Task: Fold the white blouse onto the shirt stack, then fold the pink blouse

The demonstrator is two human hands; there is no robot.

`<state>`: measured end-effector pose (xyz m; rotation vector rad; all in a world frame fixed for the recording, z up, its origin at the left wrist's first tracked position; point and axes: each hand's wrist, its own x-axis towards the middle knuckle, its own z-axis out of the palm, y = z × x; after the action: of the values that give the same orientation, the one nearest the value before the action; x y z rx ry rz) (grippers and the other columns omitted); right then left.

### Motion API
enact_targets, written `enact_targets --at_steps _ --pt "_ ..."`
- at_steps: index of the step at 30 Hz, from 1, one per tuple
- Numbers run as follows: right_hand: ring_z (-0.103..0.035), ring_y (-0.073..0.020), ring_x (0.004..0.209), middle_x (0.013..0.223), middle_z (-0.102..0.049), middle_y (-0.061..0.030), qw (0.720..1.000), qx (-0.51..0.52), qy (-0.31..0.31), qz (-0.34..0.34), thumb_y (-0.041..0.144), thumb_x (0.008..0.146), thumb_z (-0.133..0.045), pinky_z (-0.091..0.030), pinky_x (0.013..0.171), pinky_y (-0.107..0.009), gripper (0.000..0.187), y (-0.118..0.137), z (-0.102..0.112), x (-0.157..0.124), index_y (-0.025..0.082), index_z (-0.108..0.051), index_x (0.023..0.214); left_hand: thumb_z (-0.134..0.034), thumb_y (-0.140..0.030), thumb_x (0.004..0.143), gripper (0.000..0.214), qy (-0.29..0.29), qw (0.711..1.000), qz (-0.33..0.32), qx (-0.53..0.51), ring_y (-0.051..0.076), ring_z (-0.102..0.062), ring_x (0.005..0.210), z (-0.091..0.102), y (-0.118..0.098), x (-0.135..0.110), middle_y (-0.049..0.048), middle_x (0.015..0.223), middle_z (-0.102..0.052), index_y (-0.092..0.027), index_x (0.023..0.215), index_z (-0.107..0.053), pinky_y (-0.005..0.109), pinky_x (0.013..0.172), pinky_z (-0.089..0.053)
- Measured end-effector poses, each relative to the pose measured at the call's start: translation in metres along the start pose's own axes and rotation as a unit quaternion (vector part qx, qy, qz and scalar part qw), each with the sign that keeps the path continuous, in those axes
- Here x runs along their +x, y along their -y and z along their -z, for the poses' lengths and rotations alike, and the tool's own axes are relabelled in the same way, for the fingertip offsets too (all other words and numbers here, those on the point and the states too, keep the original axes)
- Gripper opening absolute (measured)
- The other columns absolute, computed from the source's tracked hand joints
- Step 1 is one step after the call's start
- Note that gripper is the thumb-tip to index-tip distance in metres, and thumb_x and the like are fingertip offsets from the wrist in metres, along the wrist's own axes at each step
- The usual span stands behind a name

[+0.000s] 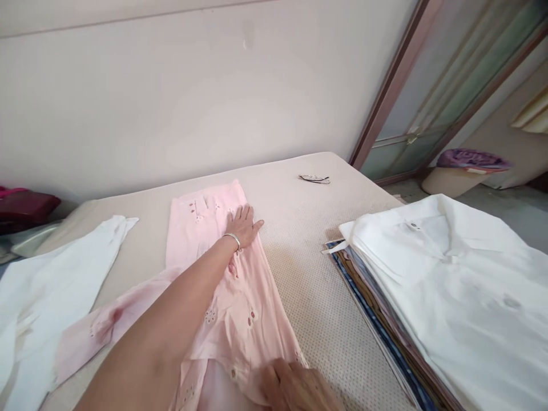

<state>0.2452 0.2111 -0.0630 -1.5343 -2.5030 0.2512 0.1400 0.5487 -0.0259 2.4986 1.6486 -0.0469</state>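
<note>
A pink eyelet-embroidered shirt (269,308) lies lengthwise on the padded bed surface, one side folded over, with a sleeve (141,294) stretched out to the lower left. My left hand (243,225), wearing a bracelet, rests flat on the upper right part of the shirt, fingers spread. At the bottom of the view my right hand (299,388) is at the shirt's lower right edge, its fingers bent and closed on the cloth. Blur and the frame edge hide part of that hand. My left forearm covers some of the shirt's middle.
On the right stands a stack of folded clothes (368,302) topped by a white collared shirt (471,274). A white garment (55,291) lies at left. Eyeglasses (314,178) rest near the far edge. Beyond are a wall, a dark red bag (28,208) and a lined bin (454,177).
</note>
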Motion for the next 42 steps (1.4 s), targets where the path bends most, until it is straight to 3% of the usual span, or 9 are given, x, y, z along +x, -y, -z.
enact_targets --at_steps 3,7,11,15,20,23,26,35,42 --pt "-0.065 -0.0194 0.058 0.075 -0.066 0.0011 0.999 0.015 0.033 0.01 0.024 0.078 -0.065 -0.02 0.042 -0.035 0.014 -0.001 0.007 0.003 0.023 -0.055 0.087 -0.01 -0.065 0.098 0.086 0.02 0.999 0.029 -0.022 0.032 -0.006 0.157 0.008 -0.016 -0.013 0.0147 0.17 -0.007 -0.006 0.161 -0.015 0.057 0.125 -0.011" --pt "-0.069 -0.0236 0.073 0.087 -0.07 -0.0047 0.996 0.041 0.079 -0.003 0.022 0.08 -0.062 -0.036 0.053 -0.031 0.014 0.005 0.032 0.003 0.02 -0.061 0.093 -0.007 -0.07 0.097 0.092 -0.016 0.999 -0.029 -0.022 0.03 -0.007 0.157 -0.012 -0.04 -0.068 0.0179 0.169 -0.01 -0.004 0.161 -0.015 0.054 0.125 -0.012" --pt "-0.069 -0.0253 0.08 0.093 -0.073 -0.0105 0.977 0.133 0.168 0.002 0.031 0.09 -0.055 -0.042 0.066 -0.033 0.017 -0.003 0.088 0.008 0.018 -0.065 0.096 -0.013 -0.064 0.1 0.085 -0.028 0.998 -0.049 0.003 0.031 -0.006 0.157 -0.023 -0.053 -0.088 0.0187 0.169 -0.009 -0.004 0.16 -0.019 0.056 0.125 -0.008" --pt "-0.066 -0.0181 0.076 0.087 -0.074 -0.0081 0.952 0.22 0.205 -0.061 0.031 0.101 -0.038 -0.039 0.064 -0.027 0.032 -0.04 0.139 0.022 0.019 -0.064 0.087 -0.02 -0.059 0.101 0.08 0.021 0.999 -0.03 -0.041 0.033 -0.009 0.157 0.004 -0.056 -0.098 0.0213 0.168 -0.011 -0.004 0.16 -0.018 0.058 0.124 -0.015" --pt "-0.068 -0.0231 0.093 0.1 -0.074 -0.0153 0.965 0.089 0.104 -0.223 0.026 0.1 -0.035 -0.042 0.075 -0.031 0.036 -0.067 0.143 0.027 0.015 -0.068 0.097 -0.022 -0.053 0.105 0.069 -0.006 0.988 -0.119 -0.099 0.025 -0.021 0.155 0.032 -0.053 -0.213 0.0174 0.166 -0.025 -0.009 0.158 -0.029 0.047 0.126 -0.022" --pt "-0.07 -0.0291 0.098 0.105 -0.073 -0.0195 0.96 0.054 0.166 -0.218 0.036 0.098 -0.041 -0.044 0.075 -0.034 0.039 -0.057 0.135 0.022 0.013 -0.072 0.1 -0.028 -0.042 0.106 0.057 -0.028 0.983 -0.151 -0.098 0.023 -0.025 0.154 0.022 -0.051 -0.29 0.0134 0.165 -0.03 -0.017 0.158 -0.031 0.047 0.125 -0.027" --pt "-0.07 -0.0309 0.098 0.103 -0.074 -0.0205 0.952 0.067 0.22 -0.202 0.046 0.096 -0.045 -0.046 0.074 -0.035 0.045 -0.043 0.132 0.018 0.011 -0.073 0.098 -0.03 -0.033 0.106 0.056 -0.057 0.982 -0.146 -0.106 0.023 -0.024 0.154 0.002 -0.051 -0.328 0.0135 0.165 -0.029 -0.018 0.16 -0.026 0.05 0.123 -0.032" --pt "-0.066 -0.0163 0.061 0.062 -0.068 -0.0065 0.902 0.162 0.356 -0.184 0.032 0.088 -0.051 -0.041 0.061 -0.026 0.028 -0.032 0.136 0.021 0.013 -0.07 0.08 -0.035 -0.021 0.102 0.051 -0.07 0.974 -0.182 -0.112 0.028 -0.03 0.152 -0.023 -0.049 -0.319 0.02 0.159 -0.04 -0.008 0.15 -0.042 0.053 0.123 -0.032" --pt "-0.068 -0.0215 0.081 0.077 -0.072 -0.0104 0.916 0.104 0.332 -0.203 0.035 0.094 -0.048 -0.043 0.072 -0.029 0.032 -0.033 0.135 0.019 0.014 -0.072 0.089 -0.045 -0.032 0.101 0.043 -0.095 0.934 -0.125 -0.319 0.024 -0.062 0.127 0.015 -0.019 -0.309 0.0134 0.138 -0.064 -0.016 0.139 -0.057 0.042 0.11 -0.05"
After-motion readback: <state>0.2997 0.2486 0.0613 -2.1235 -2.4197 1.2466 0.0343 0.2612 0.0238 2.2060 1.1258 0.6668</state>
